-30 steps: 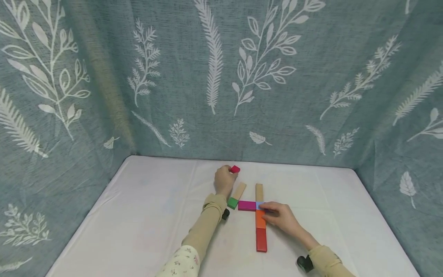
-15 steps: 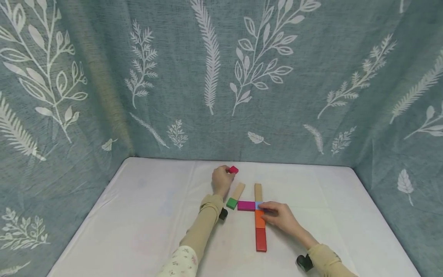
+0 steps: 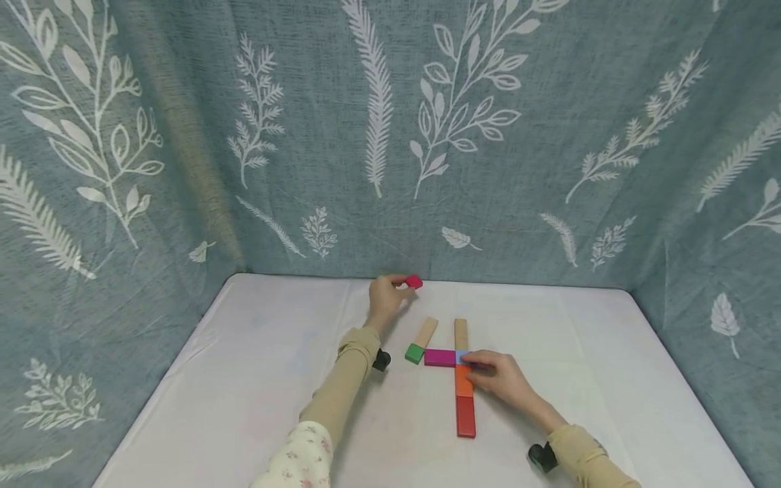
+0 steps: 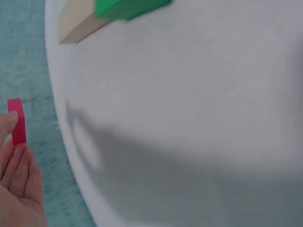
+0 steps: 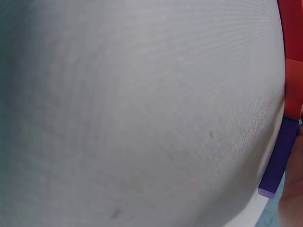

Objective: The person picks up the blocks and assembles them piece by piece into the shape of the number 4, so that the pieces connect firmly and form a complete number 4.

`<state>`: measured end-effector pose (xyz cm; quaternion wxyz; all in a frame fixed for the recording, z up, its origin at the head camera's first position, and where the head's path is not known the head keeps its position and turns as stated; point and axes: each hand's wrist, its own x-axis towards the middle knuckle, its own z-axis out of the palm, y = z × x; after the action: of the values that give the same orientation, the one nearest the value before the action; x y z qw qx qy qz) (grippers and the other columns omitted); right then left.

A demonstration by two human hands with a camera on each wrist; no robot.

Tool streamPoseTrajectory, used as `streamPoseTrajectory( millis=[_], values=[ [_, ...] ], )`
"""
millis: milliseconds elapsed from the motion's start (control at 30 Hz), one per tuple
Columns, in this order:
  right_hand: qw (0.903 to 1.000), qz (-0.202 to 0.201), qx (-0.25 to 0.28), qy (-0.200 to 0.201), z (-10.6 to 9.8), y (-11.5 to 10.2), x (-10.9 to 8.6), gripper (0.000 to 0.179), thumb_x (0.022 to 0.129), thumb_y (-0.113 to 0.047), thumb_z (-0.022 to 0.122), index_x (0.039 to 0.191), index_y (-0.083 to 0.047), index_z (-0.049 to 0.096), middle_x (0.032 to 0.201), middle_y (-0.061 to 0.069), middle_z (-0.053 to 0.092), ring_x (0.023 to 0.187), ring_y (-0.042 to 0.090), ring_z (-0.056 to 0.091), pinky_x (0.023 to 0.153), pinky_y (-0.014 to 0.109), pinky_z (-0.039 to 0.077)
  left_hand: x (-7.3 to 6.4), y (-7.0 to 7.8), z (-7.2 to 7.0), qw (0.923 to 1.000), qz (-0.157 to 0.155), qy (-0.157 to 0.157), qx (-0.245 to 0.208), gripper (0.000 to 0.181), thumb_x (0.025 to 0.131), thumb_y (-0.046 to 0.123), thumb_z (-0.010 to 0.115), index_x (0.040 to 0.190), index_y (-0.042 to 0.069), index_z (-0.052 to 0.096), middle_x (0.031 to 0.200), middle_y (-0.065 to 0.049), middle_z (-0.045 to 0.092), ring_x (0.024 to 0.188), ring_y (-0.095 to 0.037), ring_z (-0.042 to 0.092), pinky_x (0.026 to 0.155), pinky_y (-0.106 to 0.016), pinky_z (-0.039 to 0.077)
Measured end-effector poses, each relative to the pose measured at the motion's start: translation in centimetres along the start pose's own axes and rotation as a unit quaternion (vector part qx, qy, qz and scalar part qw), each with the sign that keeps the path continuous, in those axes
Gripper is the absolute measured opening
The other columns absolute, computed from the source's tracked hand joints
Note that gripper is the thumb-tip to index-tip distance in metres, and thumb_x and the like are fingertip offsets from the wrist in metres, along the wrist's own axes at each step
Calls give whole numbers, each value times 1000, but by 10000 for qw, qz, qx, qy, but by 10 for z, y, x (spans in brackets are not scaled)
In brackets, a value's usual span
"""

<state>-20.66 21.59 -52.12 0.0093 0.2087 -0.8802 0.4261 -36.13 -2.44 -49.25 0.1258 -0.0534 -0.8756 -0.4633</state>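
My left hand (image 3: 386, 298) pinches a small pinkish-red block (image 3: 414, 281) between thumb and fingers at the far edge of the table. In the left wrist view this block (image 4: 19, 128) stands out against the teal cloth. My right hand (image 3: 503, 381) is at the crossing of a block layout, its fingers around a purple block (image 5: 280, 158) mostly hidden in the head view. The layout has a wooden block (image 3: 460, 332) at the top, a light blue piece (image 3: 460, 356), a magenta block (image 3: 440, 358) to the left, then orange (image 3: 464, 381) and red (image 3: 466, 417) blocks below.
A slanted wooden block (image 3: 426, 331) with a green block (image 3: 414, 353) at its lower end lies left of the layout, near the magenta block's end. White cloth (image 3: 244, 379) covers the table. A teal leaf-patterned curtain (image 3: 342, 135) hangs behind it and at both sides.
My left hand has lifted the pinkish-red block slightly farther back and away from the slanted blocks. My right hand stays at the layout. The head view has shifted a little.
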Motion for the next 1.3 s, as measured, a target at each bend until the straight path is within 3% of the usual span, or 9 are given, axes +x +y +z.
streamPoseTrajectory(
  millis=[133,333,700,967,1133,1300],
  values=[
    [10000,42,60,-8,0,0,0,34,82,-8,72,115,-4,67,114,11,69,107,28,63,92,38,51,11,5,-11,9991,276,-296,-93,27,78,11,77,103,2,73,101,-16,72,96,-29,69,85,-39,55],
    [10000,59,15,-15,-1,1,0,34,81,-7,72,115,-3,67,115,11,68,108,29,63,92,37,52,26,16,-26,9923,361,-1038,-572,32,80,13,75,110,1,70,111,-17,69,107,-29,65,91,-34,53],
    [9999,106,43,-26,-1,2,-1,35,82,-7,72,116,-4,67,115,12,68,108,29,63,92,38,52,43,40,-46,9757,808,-1959,-548,34,84,14,72,116,4,68,119,-15,67,112,-27,63,93,-32,52],
    [10000,93,16,-7,0,2,-1,34,81,-7,72,115,-4,67,115,11,68,108,29,63,92,38,51,38,47,-39,9528,844,-2904,-262,35,85,12,70,119,6,66,122,-15,65,113,-27,62,93,-35,52],
    [9999,141,58,-35,2,2,-1,34,82,-8,72,116,-5,67,115,11,68,109,28,63,92,37,51,32,46,-29,9416,896,-3234,-274,34,85,10,70,119,4,66,122,-15,65,114,-26,62,93,-31,52],
    [9999,116,79,-2,2,0,0,34,81,-7,72,115,-5,68,114,11,69,108,28,64,92,36,52,30,47,-23,9316,1142,-3438,-292,35,85,7,69,119,0,65,121,-17,65,115,-27,61,95,-29,50]
  ],
)
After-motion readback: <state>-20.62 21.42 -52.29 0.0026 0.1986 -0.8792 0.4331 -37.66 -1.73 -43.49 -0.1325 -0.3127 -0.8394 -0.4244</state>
